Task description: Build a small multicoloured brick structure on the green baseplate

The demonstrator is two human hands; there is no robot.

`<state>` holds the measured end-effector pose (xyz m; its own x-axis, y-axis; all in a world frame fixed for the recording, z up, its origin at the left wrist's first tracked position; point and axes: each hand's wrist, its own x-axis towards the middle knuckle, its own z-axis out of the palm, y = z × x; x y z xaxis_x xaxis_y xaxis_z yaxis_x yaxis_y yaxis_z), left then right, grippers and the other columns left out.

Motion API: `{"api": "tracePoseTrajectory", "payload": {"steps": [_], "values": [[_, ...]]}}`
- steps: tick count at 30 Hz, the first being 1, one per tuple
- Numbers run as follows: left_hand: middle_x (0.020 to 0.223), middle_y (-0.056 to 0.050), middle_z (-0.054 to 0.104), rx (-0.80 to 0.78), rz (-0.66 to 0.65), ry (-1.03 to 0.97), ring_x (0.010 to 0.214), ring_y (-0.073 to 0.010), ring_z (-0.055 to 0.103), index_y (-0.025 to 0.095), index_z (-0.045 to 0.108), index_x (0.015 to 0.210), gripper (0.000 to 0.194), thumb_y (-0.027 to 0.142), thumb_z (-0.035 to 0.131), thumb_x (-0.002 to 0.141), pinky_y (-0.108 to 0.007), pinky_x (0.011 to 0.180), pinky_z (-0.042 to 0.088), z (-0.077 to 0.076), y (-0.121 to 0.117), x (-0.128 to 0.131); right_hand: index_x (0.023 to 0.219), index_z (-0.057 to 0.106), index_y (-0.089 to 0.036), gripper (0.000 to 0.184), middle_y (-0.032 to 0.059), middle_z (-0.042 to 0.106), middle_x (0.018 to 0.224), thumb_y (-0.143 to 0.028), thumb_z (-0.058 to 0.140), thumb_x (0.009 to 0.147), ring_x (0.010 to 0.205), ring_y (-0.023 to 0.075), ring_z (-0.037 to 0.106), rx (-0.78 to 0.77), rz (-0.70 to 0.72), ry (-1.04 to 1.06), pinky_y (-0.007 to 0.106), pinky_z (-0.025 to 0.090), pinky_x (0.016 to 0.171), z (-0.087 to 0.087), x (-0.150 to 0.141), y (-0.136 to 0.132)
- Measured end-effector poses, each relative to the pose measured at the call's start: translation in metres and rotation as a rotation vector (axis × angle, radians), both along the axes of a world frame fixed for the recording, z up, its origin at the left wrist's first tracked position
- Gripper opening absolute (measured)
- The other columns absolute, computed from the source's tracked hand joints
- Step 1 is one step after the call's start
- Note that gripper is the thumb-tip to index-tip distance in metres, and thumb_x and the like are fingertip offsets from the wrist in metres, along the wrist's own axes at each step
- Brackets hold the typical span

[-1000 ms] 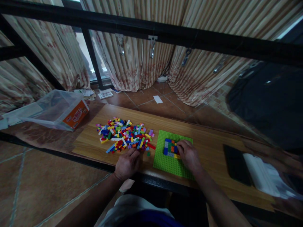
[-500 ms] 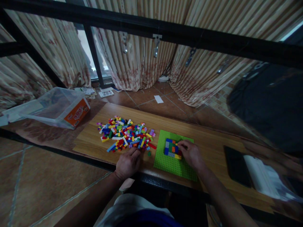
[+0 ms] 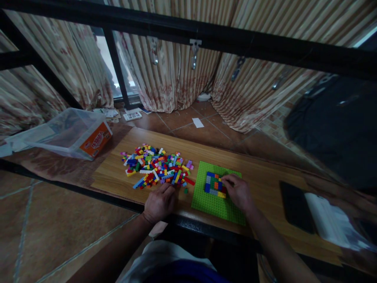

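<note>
A green baseplate [image 3: 203, 203] lies on the wooden tabletop, carrying a flat square build of toy bricks [image 3: 212, 192] in blue, grey, orange, green, yellow and red. My right hand [image 3: 238, 192] reaches over the plate from the right, thumb and forefinger pinched at the build's right edge. Whatever sits between those fingertips is too small to make out. Curled on the table near its front edge is my left hand [image 3: 160, 202], just below a loose pile of bricks [image 3: 159, 167]. Its fingertips are hidden. A small green brick [image 3: 185, 190] lies between that hand and the plate.
At the left stands a clear plastic box [image 3: 70, 133] with an orange label. A dark flat object [image 3: 296, 206] and a white plastic packet [image 3: 331, 220] lie at the right. Beyond the table are striped curtains [image 3: 182, 78] and a black metal bar [image 3: 224, 41].
Both hands keep nearly the same positions, the right still pinching at the build's right edge. The view has shifted very slightly; no brick has visibly moved.
</note>
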<state>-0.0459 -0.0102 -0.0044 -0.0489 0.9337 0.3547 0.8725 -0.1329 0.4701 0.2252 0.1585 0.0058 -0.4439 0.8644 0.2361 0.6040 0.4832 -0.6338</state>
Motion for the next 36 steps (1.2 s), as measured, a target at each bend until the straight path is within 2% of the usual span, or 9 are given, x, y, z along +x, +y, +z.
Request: {"api": "tracePoseTrajectory", "payload": {"steps": [4, 6, 9, 12, 24, 30, 36], "values": [[0.09, -0.006, 0.063, 0.001, -0.001, -0.002, 0.079, -0.0161, 0.063, 0.019, 0.058, 0.084, 0.016, 0.014, 0.044, 0.089, -0.027, 0.069, 0.051, 0.0004, -0.0004, -0.0001, 0.1, 0.07, -0.023, 0.025, 0.0053, 0.069, 0.093, -0.035, 0.052, 0.088, 0.083, 0.0196, 0.064, -0.012, 0.007, -0.003, 0.037, 0.051, 0.08, -0.0014, 0.0007, 0.0016], [0.091, -0.006, 0.063, 0.006, -0.001, 0.001, 0.08, -0.0165, 0.063, 0.019, 0.059, 0.085, 0.016, 0.014, 0.044, 0.088, -0.027, 0.07, 0.052, 0.0004, -0.0006, -0.0001, 0.104, 0.07, -0.024, 0.027, 0.0061, 0.068, 0.095, -0.035, 0.05, 0.09, 0.085, 0.0204, 0.064, 0.015, 0.043, -0.036, 0.038, 0.051, 0.081, -0.0015, 0.0003, 0.0014], [0.092, -0.006, 0.064, 0.005, 0.004, 0.002, 0.08, -0.0162, 0.064, 0.019, 0.059, 0.085, 0.016, 0.015, 0.044, 0.089, -0.027, 0.07, 0.052, -0.0002, -0.0008, -0.0001, 0.099, 0.072, -0.024, 0.03, 0.0067, 0.067, 0.093, -0.036, 0.045, 0.094, 0.086, 0.0211, 0.062, 0.073, 0.073, -0.09, 0.038, 0.051, 0.081, -0.0027, -0.0003, -0.0014], [0.092, -0.006, 0.064, 0.001, 0.007, 0.004, 0.08, -0.016, 0.064, 0.019, 0.059, 0.085, 0.016, 0.015, 0.044, 0.089, -0.026, 0.07, 0.052, -0.001, -0.0009, -0.0001, 0.097, 0.073, -0.023, 0.032, 0.0072, 0.066, 0.092, -0.036, 0.043, 0.095, 0.085, 0.0213, 0.061, 0.099, 0.045, -0.085, 0.038, 0.051, 0.081, -0.0055, -0.0005, -0.0049], [0.089, -0.005, 0.063, -0.005, 0.004, 0.009, 0.076, -0.0157, 0.063, 0.019, 0.058, 0.084, 0.015, 0.014, 0.044, 0.087, -0.026, 0.066, 0.051, -0.0003, -0.0009, 0.0005, 0.086, 0.069, -0.022, 0.024, 0.0055, 0.066, 0.09, -0.034, 0.049, 0.089, 0.084, 0.0207, 0.061, 0.024, -0.04, -0.031, 0.038, 0.048, 0.08, -0.0015, -0.0051, -0.0056], [0.093, -0.006, 0.064, -0.005, 0.005, -0.001, 0.082, -0.0163, 0.065, 0.019, 0.058, 0.086, 0.015, 0.013, 0.044, 0.088, -0.026, 0.07, 0.052, -0.0011, -0.0011, 0.0006, 0.083, 0.068, -0.022, 0.024, 0.0056, 0.066, 0.088, -0.036, 0.049, 0.087, 0.082, 0.0209, 0.061, -0.024, -0.077, -0.035, 0.038, 0.048, 0.079, -0.002, -0.007, -0.0054], [0.091, -0.006, 0.064, -0.005, 0.001, 0.009, 0.08, -0.0165, 0.064, 0.019, 0.058, 0.085, 0.015, 0.015, 0.044, 0.089, -0.027, 0.068, 0.051, -0.0023, -0.0008, 0.0002, 0.083, 0.069, -0.022, 0.024, 0.0061, 0.066, 0.088, -0.036, 0.049, 0.087, 0.084, 0.0211, 0.061, -0.008, -0.05, -0.021, 0.038, 0.048, 0.08, -0.0024, -0.0064, -0.0053]]}}
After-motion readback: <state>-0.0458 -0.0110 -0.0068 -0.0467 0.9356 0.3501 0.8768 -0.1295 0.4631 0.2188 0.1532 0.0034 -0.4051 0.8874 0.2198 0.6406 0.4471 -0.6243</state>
